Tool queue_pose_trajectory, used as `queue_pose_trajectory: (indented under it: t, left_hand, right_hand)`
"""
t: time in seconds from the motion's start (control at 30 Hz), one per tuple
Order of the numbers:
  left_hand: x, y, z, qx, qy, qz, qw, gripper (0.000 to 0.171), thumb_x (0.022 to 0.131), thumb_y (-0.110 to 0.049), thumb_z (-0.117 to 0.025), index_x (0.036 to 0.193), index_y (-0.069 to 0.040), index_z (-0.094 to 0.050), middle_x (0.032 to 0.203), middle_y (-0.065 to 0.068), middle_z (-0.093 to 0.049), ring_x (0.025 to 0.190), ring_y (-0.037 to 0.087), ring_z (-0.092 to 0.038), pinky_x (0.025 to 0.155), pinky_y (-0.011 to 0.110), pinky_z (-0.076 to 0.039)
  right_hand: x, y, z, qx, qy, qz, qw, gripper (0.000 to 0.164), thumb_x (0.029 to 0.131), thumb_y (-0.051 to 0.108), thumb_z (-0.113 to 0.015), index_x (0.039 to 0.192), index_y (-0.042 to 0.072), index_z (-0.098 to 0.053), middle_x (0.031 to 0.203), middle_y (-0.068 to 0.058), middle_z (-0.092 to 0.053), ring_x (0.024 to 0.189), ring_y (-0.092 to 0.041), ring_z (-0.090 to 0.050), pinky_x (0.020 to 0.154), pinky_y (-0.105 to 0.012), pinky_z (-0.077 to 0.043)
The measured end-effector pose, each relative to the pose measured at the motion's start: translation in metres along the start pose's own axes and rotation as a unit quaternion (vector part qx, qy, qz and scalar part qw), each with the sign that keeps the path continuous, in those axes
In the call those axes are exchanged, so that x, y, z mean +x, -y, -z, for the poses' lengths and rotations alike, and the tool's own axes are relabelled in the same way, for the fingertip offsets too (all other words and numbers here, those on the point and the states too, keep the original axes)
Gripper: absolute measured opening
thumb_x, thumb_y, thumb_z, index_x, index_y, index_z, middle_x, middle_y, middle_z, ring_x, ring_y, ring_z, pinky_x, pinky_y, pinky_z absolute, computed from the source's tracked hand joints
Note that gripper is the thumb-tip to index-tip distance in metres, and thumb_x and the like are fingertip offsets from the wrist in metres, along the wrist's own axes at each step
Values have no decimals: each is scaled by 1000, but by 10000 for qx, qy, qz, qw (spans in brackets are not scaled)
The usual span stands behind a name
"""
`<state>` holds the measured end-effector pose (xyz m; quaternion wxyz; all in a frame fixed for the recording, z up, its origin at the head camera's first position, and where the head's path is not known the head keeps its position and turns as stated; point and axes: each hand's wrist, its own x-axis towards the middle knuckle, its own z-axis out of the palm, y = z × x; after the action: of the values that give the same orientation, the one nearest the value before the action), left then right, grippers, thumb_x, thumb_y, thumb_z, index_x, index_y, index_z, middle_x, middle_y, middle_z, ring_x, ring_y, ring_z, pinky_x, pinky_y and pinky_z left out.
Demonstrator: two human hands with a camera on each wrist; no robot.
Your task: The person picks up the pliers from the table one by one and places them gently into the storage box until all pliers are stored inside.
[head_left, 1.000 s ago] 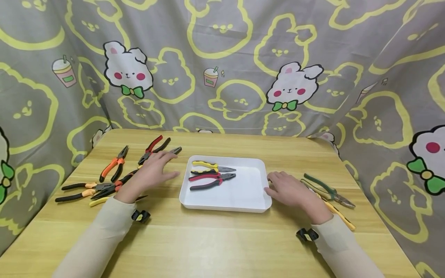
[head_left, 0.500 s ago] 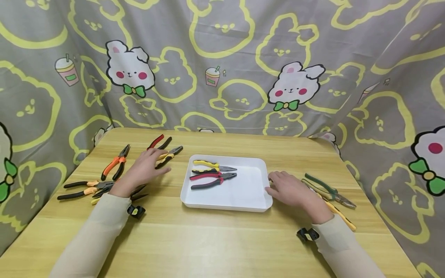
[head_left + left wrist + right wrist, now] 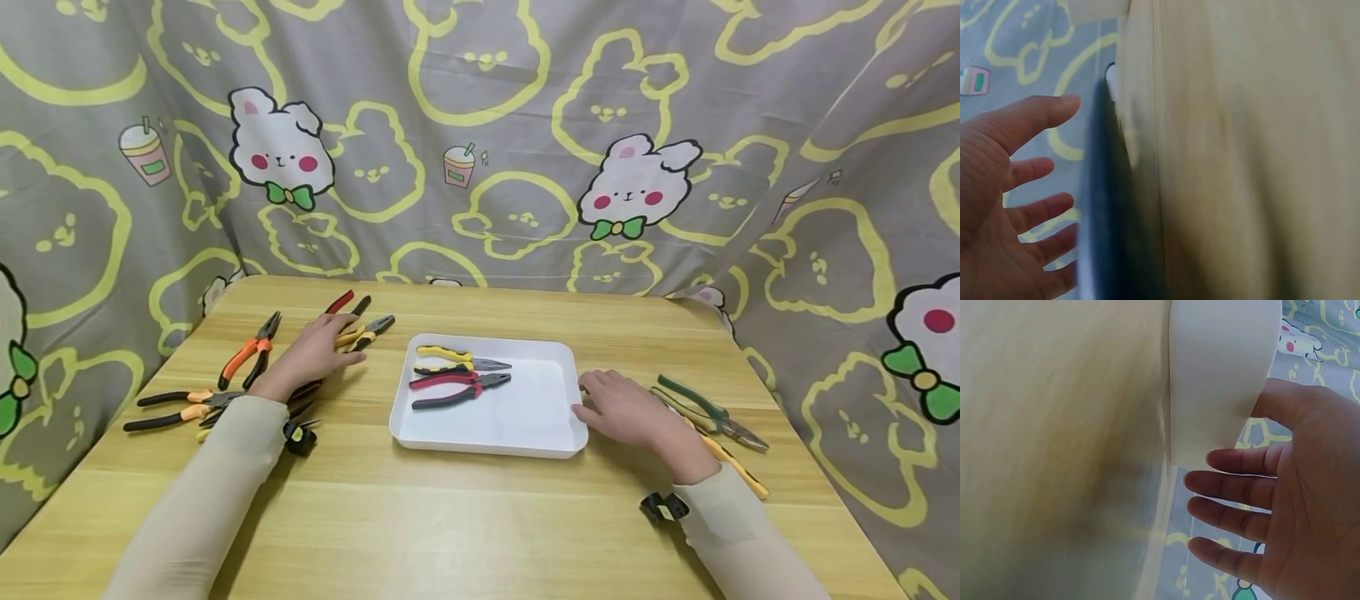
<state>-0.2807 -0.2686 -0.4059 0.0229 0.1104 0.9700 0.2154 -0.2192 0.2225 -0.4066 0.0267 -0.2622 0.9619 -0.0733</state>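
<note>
My left hand (image 3: 315, 350), fingers spread, hovers beside yellow-and-black combination pliers (image 3: 366, 335) and red-and-black-handled pliers (image 3: 340, 302), covering part of both. In the left wrist view its thumb and fingers (image 3: 1041, 212) are apart with nothing between them; a dark blurred shape (image 3: 1113, 219) rises close to the camera. My right hand (image 3: 618, 408) rests at the right edge of a white tray (image 3: 487, 448). Its thumb reaches over the rim and its straight fingers (image 3: 1229, 490) lie outside the wall. Inside lie yellow-and-black long-nose pliers (image 3: 457, 362) and red-and-black combination pliers (image 3: 453, 390).
Orange-and-black long-nose pliers (image 3: 250, 354) lie at the left, behind orange-and-black combination pliers (image 3: 180, 408) in an overlapping cluster partly hidden by my left arm. Green-handled pliers (image 3: 712, 412) and a yellow handle (image 3: 738, 467) lie right. Patterned curtains (image 3: 480, 125) surround the table.
My left hand moves left off the yellow-and-black pliers, uncovering them, then shifts slightly right and back toward them. The right hand and tray stay in place.
</note>
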Motion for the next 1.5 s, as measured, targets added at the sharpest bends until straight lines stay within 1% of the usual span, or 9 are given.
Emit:
queue_pose_trajectory:
  t: [0.2, 0.33, 0.57, 0.73, 0.83, 1.0, 1.2, 1.3, 1.5]
  left_hand:
    - [10, 3, -2, -70, 135, 67, 9999, 82, 88, -35, -73, 149, 0, -33, 145, 32, -33, 131, 52, -31, 101, 65, -29]
    - [14, 5, -4, -205, 224, 178, 9994, 84, 87, -34, -74, 150, 1, -31, 145, 32, -34, 133, 50, -29, 102, 64, -28]
    - [15, 11, -7, -284, 406, 324, 9982, 85, 87, -31, -75, 148, 6, -30, 143, 35, -35, 132, 53, -29, 102, 65, -28]
    - [15, 12, -7, -372, 548, 593, 9960, 85, 86, -29, -75, 147, 9, -30, 143, 37, -34, 130, 55, -29, 101, 64, -30]
    - [14, 13, -7, -518, 532, 720, 9946, 82, 85, -28, -75, 147, 8, -33, 141, 35, -39, 128, 53, -33, 101, 62, -32]
    - [14, 14, -8, -633, 544, 652, 9944, 75, 87, -25, -74, 146, 5, -38, 140, 34, -41, 125, 50, -39, 97, 59, -37]
    - [17, 14, -10, -449, 522, 524, 9962, 71, 87, -21, -72, 145, 4, -40, 141, 33, -41, 127, 50, -39, 99, 61, -36]
    - [18, 13, -10, -355, 422, 510, 9972, 71, 84, -23, -72, 144, 3, -43, 140, 30, -45, 124, 50, -42, 97, 61, -36]
    - [18, 10, -9, -151, 205, 440, 9987, 73, 78, -25, -75, 141, 0, -48, 135, 31, -49, 120, 52, -44, 94, 61, -38]
  right_hand:
    - [-1, -2, -1, -9, -37, 55, 10000, 38, 98, 35, -54, 118, 3, -55, 113, -11, -60, 106, -32, -57, 88, -49, -45]
    - [-1, -2, 0, 0, -18, 69, 10000, 38, 98, 35, -54, 118, 3, -55, 113, -11, -60, 106, -32, -57, 88, -50, -45]
    - [-1, -1, 1, -12, 11, 58, 10000, 37, 98, 35, -55, 118, 4, -55, 112, -9, -59, 104, -30, -57, 87, -49, -45]
    - [-1, -2, 0, -30, -19, 88, 10000, 36, 98, 35, -56, 117, 4, -55, 111, -9, -59, 103, -30, -57, 86, -48, -45]
    - [-1, -2, 0, -28, -11, 75, 10000, 37, 98, 35, -56, 118, 4, -55, 112, -9, -60, 104, -30, -57, 87, -48, -46]
    - [-2, -1, 0, -33, -10, 60, 10000, 36, 98, 34, -56, 118, 4, -55, 112, -9, -60, 104, -30, -57, 87, -48, -46]
    - [-2, -2, 0, -28, -41, 76, 10000, 36, 98, 34, -56, 117, 4, -56, 110, -9, -60, 101, -29, -57, 85, -48, -46]
    - [-1, -2, 0, -43, -34, 86, 9999, 34, 98, 33, -56, 116, 4, -56, 109, -9, -59, 100, -29, -57, 85, -48, -46]
    - [-1, -2, 1, -32, -10, 82, 10000, 34, 98, 34, -56, 115, 5, -56, 109, -9, -60, 101, -30, -57, 85, -48, -46]
